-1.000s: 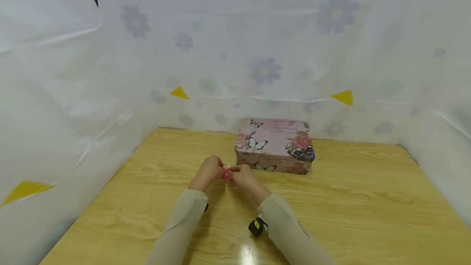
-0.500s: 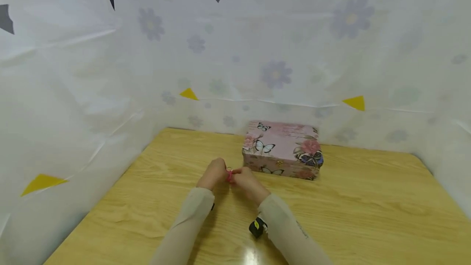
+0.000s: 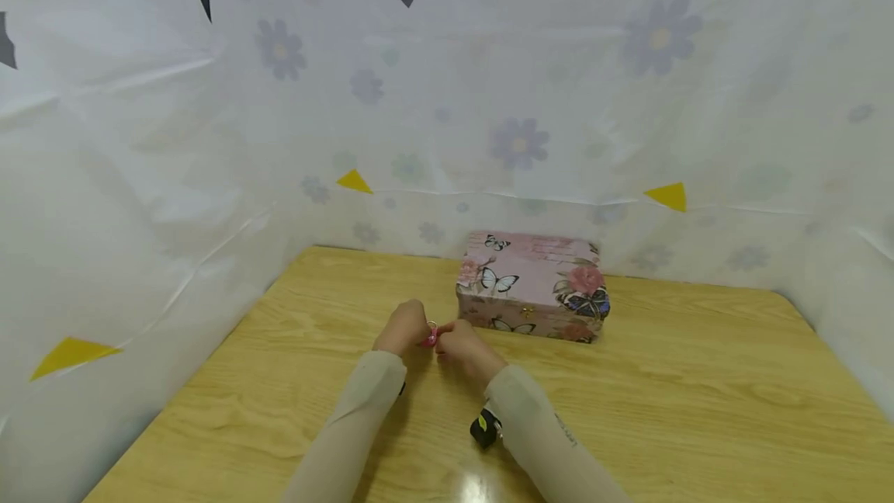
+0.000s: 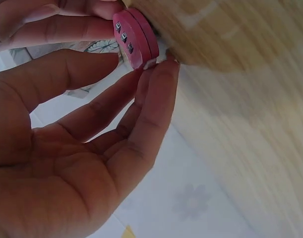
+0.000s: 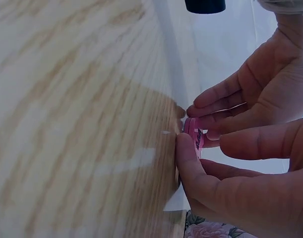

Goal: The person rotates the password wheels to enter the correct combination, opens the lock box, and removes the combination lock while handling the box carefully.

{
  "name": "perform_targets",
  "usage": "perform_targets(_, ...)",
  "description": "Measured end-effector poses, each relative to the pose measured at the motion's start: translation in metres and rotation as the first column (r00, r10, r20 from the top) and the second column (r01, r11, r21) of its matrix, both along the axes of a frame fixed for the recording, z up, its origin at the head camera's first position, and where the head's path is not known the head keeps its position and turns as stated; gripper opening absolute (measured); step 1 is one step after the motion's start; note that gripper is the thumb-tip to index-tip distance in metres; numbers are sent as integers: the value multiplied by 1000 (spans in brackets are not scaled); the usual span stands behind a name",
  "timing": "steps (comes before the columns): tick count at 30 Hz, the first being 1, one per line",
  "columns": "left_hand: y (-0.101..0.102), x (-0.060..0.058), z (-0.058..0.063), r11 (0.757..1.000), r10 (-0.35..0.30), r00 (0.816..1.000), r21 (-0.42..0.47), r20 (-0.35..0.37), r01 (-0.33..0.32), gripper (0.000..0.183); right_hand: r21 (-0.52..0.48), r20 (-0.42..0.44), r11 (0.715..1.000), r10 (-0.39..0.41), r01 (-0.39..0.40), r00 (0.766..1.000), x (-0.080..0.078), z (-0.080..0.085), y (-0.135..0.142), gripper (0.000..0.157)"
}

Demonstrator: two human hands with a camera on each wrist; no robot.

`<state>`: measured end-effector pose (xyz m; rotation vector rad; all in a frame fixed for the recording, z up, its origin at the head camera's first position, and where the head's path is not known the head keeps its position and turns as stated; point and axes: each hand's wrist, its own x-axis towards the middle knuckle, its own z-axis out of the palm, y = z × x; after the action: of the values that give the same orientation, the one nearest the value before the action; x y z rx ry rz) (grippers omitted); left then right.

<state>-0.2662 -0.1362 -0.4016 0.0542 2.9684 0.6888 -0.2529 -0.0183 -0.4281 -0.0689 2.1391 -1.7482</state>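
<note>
A small pink combination padlock with three number dials is between my two hands, low over the wooden table; a metal loop shows at its top in the head view. My left hand holds it at one end, fingers curved round the edge and thumb close by in the left wrist view. From the other side, the fingers of my right hand grip its opposite end. In the right wrist view the right thumb stands a little off the padlock. Fingers partly hide the padlock.
A pink box with butterflies, roses and a small gold clasp stands just behind my right hand. The wooden table extends to both sides. White flower-patterned sheeting surrounds the table's back and sides.
The head view has shifted slightly. The padlock has turned between my fingers, so more of its pink body shows beside my left hand; my right fingertips have drawn a little away from it.
</note>
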Motion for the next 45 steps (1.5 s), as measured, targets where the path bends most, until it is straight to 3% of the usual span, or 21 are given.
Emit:
perform_targets(6,2,-2,3,1000,1,1000,3,16,-1,23,31,4,999,14,-14,1000,-3,2,1,49)
perform_targets(9,1,-2,3,1000,2,1000,1,15,-2,21,51,-21,998,46,-45,999,-14,-12,-1,44)
perform_targets(11,0,-1,2,1000,10,1000,2,16,-10,20,8,-83,996,89,-89,993,-34,-44,-3,35)
perform_targets(14,-2,0,1,1000,23,1000,-1,17,-23,19,14,-110,993,114,-113,987,-56,-81,-10,25)
perform_targets(16,-3,0,0,999,33,999,-2,18,-33,19,28,-131,992,125,-123,984,-69,-105,-15,27)
perform_targets(18,-3,1,0,999,32,999,-6,14,-32,18,47,-100,991,126,-122,987,-83,-124,-19,29)
perform_targets(20,-3,2,0,999,31,999,-10,7,-31,18,4,-117,989,150,-151,982,-106,-159,-21,27)
perform_targets(22,-3,4,0,1000,29,1000,-9,-3,-29,16,-70,-117,980,180,-189,977,-124,-184,-18,26)
perform_targets(24,-2,6,1,1000,26,1000,-8,-12,-26,16,-80,-108,978,185,-194,977,-124,-185,-18,27)
perform_targets(25,-2,6,2,1000,26,1000,-9,-14,-26,16,-80,-121,976,192,-202,974,-119,-179,-17,29)
perform_targets(26,-2,7,2,1000,29,1000,-7,-11,-29,15,-56,-135,978,190,-199,972,-99,-149,-12,30)
perform_targets(31,-5,2,-4,999,49,998,-5,27,-49,14,62,-102,985,166,-160,981,-30,-52,-8,34)
perform_targets(32,-6,0,-6,999,50,998,-5,31,-50,14,73,-93,985,162,-156,982,-21,-39,-7,31)
perform_targets(33,-9,-3,-12,999,32,999,-4,6,-32,15,43,-104,984,176,-172,979,-28,-52,-9,28)
perform_targets(35,-12,-5,-16,1000,23,1000,-5,-1,-23,16,10,-149,981,194,-195,970,-30,-59,-7,18)
perform_targets(38,-12,-1,-12,1000,12,1000,11,-26,-12,20,51,-168,978,208,-202,964,-28,-58,-3,11)
perform_targets(41,-9,10,-1,998,44,999,48,-8,-43,23,161,-117,966,220,-200,968,-7,-27,5,31)
perform_targets(42,-9,13,2,997,51,999,61,-14,-50,23,203,-82,957,230,-209,970,5,-9,10,39)
perform_targets(45,-9,21,9,996,69,997,65,-38,-66,18,235,-108,936,294,-263,950,24,16,26,48)
